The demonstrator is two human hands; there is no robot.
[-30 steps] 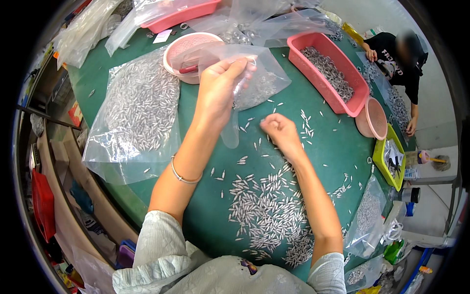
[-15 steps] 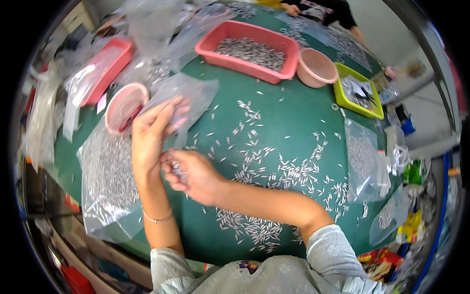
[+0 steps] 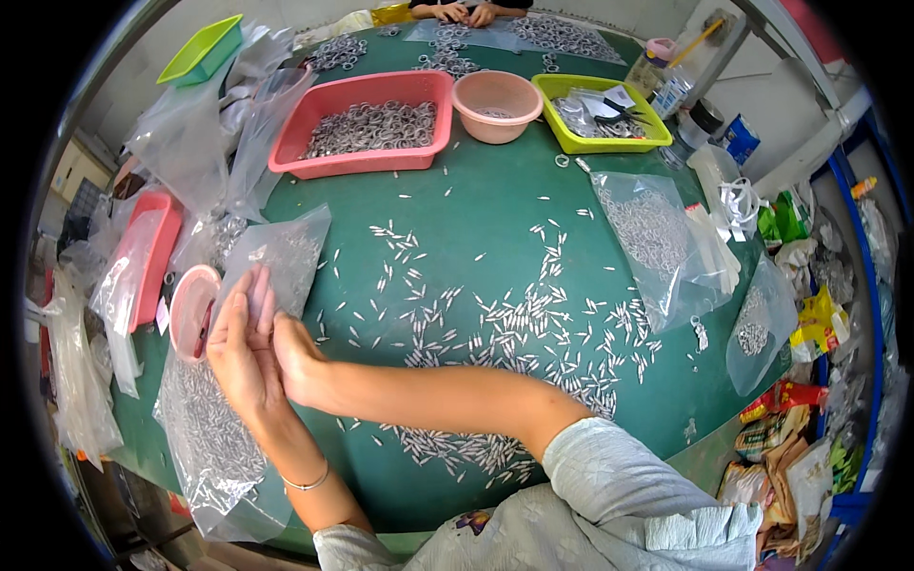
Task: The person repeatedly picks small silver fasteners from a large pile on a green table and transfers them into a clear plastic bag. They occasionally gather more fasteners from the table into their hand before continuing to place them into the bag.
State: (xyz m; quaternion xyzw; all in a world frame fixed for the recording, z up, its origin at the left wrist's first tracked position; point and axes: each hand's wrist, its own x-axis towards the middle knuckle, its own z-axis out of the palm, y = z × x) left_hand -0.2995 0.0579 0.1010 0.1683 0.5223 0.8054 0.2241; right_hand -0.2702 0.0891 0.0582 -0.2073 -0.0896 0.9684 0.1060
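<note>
My left hand [image 3: 242, 354] is palm up with its fingers stretched out and slightly cupped. Pressed against its palm side is my right hand [image 3: 301, 360], turned so that its back shows; its curled fingers and whatever they hold are hidden. Just beyond the hands lies a clear plastic bag [image 3: 286, 249] with small metal pieces in it. A pink bowl [image 3: 195, 297] stands left of my left hand. Below it, a larger clear bag [image 3: 205, 419] is full of small spindle-shaped metal pieces. Many loose spindle-shaped pieces [image 3: 519, 328] are scattered over the green table [image 3: 486, 224].
At the back stand a pink tray of metal rings [image 3: 367, 167], a peach bowl [image 3: 497, 126] and a lime tray [image 3: 609, 143] with pliers. Filled plastic bags [image 3: 657, 243] lie on the right. Across the table are another person's hands [image 3: 465, 13].
The view has swung, so the table sits differently in it. My right hand has come up against my left palm, and the metal pieces seen in its fingers earlier are now hidden.
</note>
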